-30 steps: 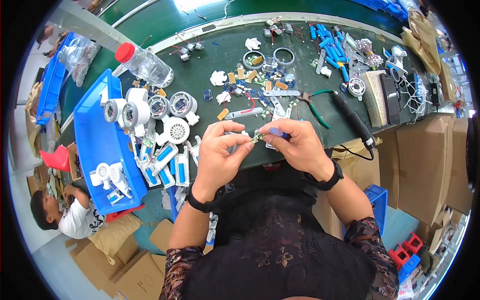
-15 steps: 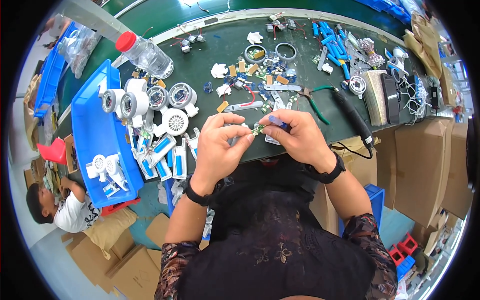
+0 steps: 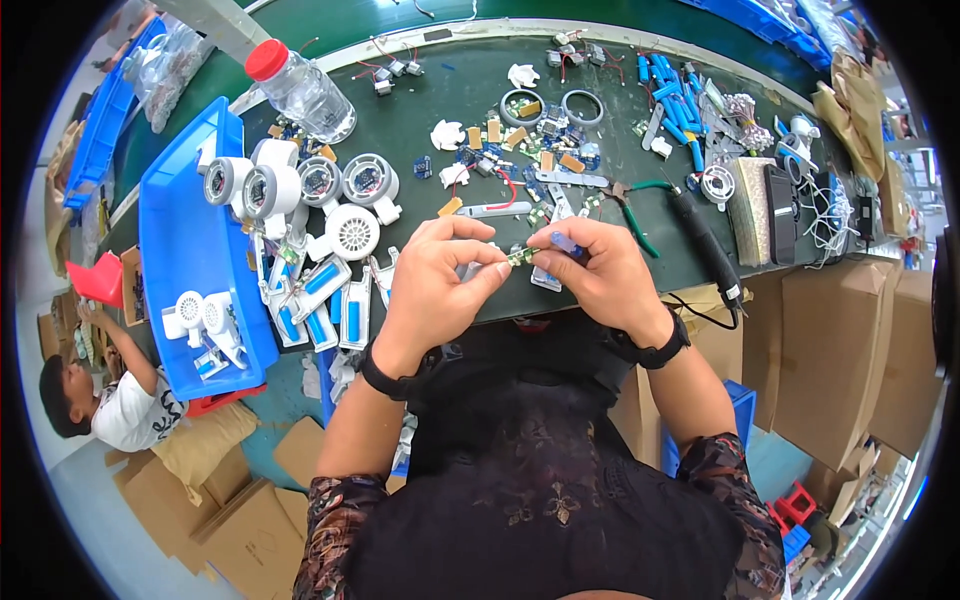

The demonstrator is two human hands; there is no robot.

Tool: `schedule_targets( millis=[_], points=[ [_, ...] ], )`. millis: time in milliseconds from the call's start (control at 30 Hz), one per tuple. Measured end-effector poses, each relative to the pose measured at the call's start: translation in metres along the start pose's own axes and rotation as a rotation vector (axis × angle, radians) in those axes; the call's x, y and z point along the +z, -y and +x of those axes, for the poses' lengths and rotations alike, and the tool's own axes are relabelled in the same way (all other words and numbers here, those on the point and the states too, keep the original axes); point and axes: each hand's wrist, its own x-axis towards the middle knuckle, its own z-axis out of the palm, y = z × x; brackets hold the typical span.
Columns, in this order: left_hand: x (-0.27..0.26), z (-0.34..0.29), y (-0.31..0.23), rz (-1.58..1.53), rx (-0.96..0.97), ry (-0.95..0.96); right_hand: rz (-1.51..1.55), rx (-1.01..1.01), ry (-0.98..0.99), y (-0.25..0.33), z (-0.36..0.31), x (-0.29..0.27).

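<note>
Small green circuit board (image 3: 521, 257): mostly covered by fingertips of left hand (image 3: 432, 285) and right hand (image 3: 597, 275); components too small to tell. Blue tray (image 3: 185, 250): far end cut off.

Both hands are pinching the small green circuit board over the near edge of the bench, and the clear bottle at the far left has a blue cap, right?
Not quite: the head view shows the clear bottle with a red cap, not blue. The rest holds: left hand and right hand pinch the small green circuit board over the bench's near edge.
</note>
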Motion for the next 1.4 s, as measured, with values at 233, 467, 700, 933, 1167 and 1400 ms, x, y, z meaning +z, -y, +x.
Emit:
schedule_targets(
  millis=[233,467,700,933,1167,1400],
  points=[
    [-0.001,0.001,0.002,0.002,0.021,0.008,0.042,0.079,0.029,-0.004,0.003,-0.002],
    [0.0,0.002,0.0,0.007,0.018,0.003,0.03,0.023,0.048,-0.005,0.004,-0.003],
    [0.002,0.004,0.002,0.057,0.092,-0.007,0.008,0.016,0.046,-0.001,0.003,-0.004],
    [0.002,0.004,0.004,-0.002,0.078,0.006,0.011,-0.025,0.049,-0.006,0.006,-0.004],
    [0.004,0.001,0.006,-0.026,0.083,0.001,-0.034,-0.105,0.056,-0.011,0.005,-0.004],
    [0.007,-0.001,0.004,0.004,0.065,-0.02,-0.07,-0.149,0.003,-0.012,0.004,0.0]
  ],
)
